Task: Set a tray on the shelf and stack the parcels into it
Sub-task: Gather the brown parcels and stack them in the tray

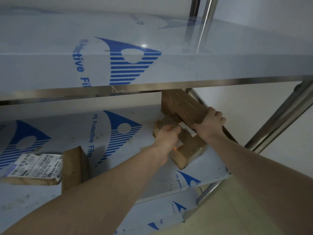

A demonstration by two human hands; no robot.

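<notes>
Upper brown parcel (183,106) gripped at near corner by right hand (210,122), fingers curled over its top edge; parcel tilted, propped on lower parcel (186,146) at right end of middle shelf (135,158); left hand (166,136) laid against lower parcel, thumb and fingers closed on its edge beside white label (187,130); labelled flat parcel (33,168) and small upright parcel (74,167) seen well apart at left of same shelf; film-covered upper shelf (152,68) seen above; no tray identified.

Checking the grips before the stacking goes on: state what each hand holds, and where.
Right hand grips the near corner of the tilted upper box. Left hand lies on the lower box, fingers curled at its top; the grip is unclear.
</notes>
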